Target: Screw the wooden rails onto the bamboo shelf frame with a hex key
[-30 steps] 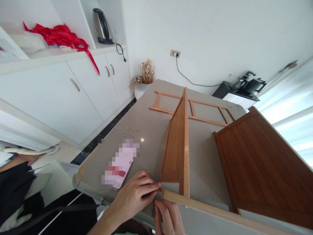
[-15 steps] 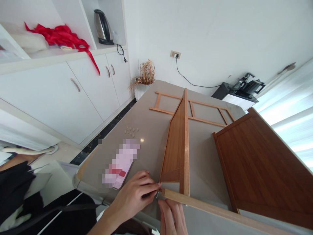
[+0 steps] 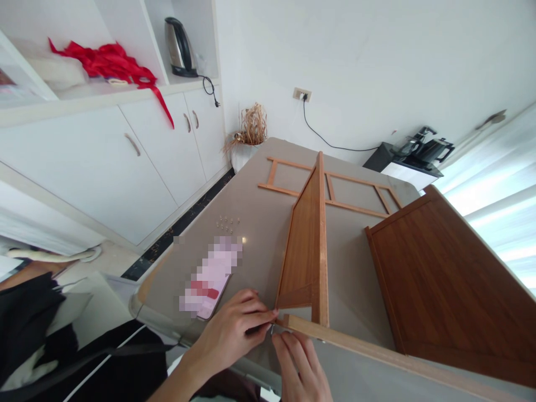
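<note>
Room, apparently in a home: white built-in cabinet [image 3: 79, 156] with electric kettle [image 3: 175, 47] and red ribbon [image 3: 109, 60] on shelf [image 3: 96, 100], potted dried plant [image 3: 253, 124], wall socket [image 3: 298, 94] with plugged-in cord [image 3: 348, 149], pale curtain [image 3: 498, 206], and black kettle [image 3: 434, 149] on low side stand [image 3: 405, 174].

No lettering can be read — the phone screen [image 3: 213, 279] is pixelated.

Wooden rail [image 3: 368, 350] set across the near ends of two brown panels.
By the rail's left tip, a slim silvery piece [image 3: 272, 329], mostly hidden, is held; close by, the framed middle panel [image 3: 305, 240] is stood on edge, and the right-hand panel [image 3: 448, 273] is shown broad-faced.
</note>
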Motion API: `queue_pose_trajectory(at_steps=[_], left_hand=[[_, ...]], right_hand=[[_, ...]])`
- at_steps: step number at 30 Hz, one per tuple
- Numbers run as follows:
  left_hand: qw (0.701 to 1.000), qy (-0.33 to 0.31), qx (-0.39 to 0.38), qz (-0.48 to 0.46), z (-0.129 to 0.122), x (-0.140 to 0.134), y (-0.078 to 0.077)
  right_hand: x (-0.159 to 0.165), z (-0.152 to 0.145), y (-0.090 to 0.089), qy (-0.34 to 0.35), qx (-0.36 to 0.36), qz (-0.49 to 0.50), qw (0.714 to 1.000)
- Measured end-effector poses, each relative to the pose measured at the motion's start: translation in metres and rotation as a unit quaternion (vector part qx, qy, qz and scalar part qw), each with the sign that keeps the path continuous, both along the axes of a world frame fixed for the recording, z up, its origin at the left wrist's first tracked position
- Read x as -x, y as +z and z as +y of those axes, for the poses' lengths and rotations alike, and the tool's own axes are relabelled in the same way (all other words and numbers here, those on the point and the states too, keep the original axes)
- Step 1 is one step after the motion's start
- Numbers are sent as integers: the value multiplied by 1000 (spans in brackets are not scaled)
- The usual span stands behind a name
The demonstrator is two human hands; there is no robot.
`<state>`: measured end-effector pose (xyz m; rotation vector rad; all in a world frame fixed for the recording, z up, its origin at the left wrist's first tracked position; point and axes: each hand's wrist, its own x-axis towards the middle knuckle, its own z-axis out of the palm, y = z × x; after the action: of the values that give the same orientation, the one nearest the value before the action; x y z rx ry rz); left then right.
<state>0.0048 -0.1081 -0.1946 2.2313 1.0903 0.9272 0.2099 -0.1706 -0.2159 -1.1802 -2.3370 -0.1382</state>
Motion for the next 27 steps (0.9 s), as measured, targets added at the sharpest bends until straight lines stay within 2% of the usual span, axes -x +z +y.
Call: queue_pose_trajectory(at_steps=[2,4,11,15,22,27], left_hand=[[1000,-1,-5,-4,0,0,0],[1000,-4,-6,-4,0,0,1],[1000,-4,4,5,1,-1,6],[1000,-4,3,7,0,0,7],[1000,-11,-9,6,0,0,4],[1000,-7,-15,3,0,-1,1]], right_hand=[[-1,5,7,22,-8,-3,1000],[-1,7,10,2,-25,17,1000],[0,-1,-2,-78,-79,61,992],[1,-4,-3,-120,-93,76,985],[-2,-6,-6,-135,-75,56,986],[4,-12,-14,-179,-30,100,978]])
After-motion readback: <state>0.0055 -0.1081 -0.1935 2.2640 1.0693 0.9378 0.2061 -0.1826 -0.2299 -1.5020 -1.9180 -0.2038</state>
